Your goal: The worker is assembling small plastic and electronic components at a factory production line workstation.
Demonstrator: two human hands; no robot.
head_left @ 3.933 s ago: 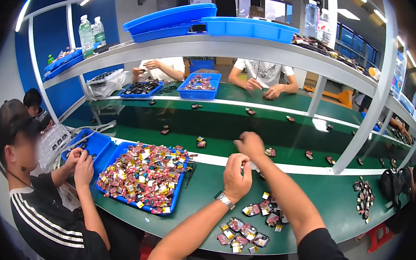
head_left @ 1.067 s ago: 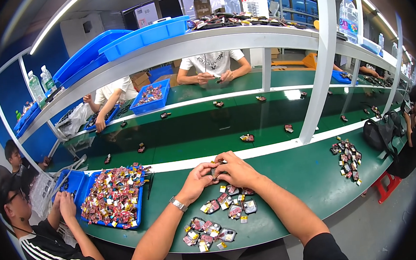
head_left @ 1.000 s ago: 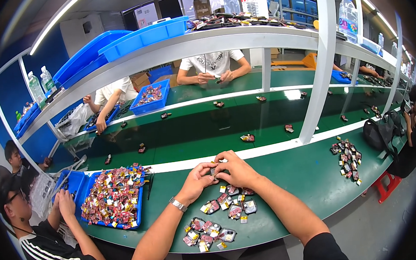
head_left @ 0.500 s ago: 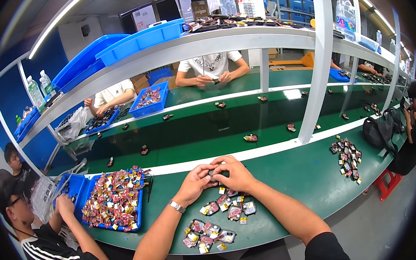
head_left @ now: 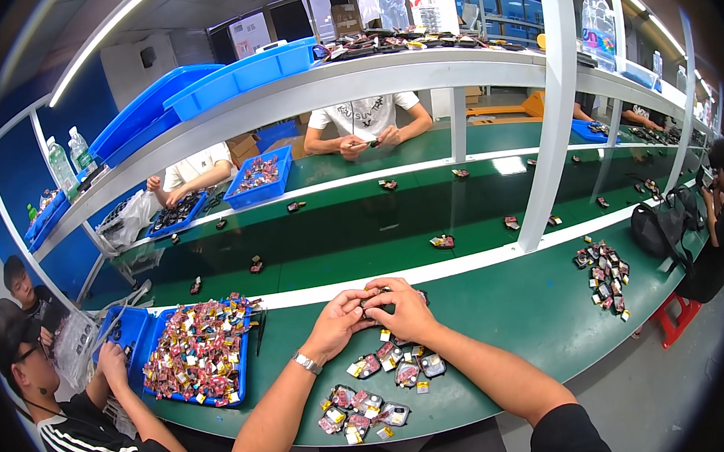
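Note:
My left hand (head_left: 336, 320) and my right hand (head_left: 407, 310) meet above the green table (head_left: 501, 333). Their fingers are closed together on a small dark electronic part (head_left: 365, 304), mostly hidden by the fingertips. Just below the hands lies a group of small black housings (head_left: 407, 372) with reddish circuit boards, white-and-yellow pieces and clear covers. Closer to the table's near edge is a second cluster of housings (head_left: 362, 410). My left wrist wears a metal watch band.
Left of my hands stands a blue tray (head_left: 245, 361) heaped with circuit boards, tweezers (head_left: 261, 332) beside it. A seated co-worker (head_left: 93, 433) works there. More housings (head_left: 605, 277) lie right, near a black bag (head_left: 665, 228). A white post (head_left: 548, 132) holds the shelf above the green belt (head_left: 338, 236).
Parts on the belt have shifted slightly to the right. My hands stay together in nearly the same place, with small finger movements. Across the belt, the co-worker's hands have moved a little apart.

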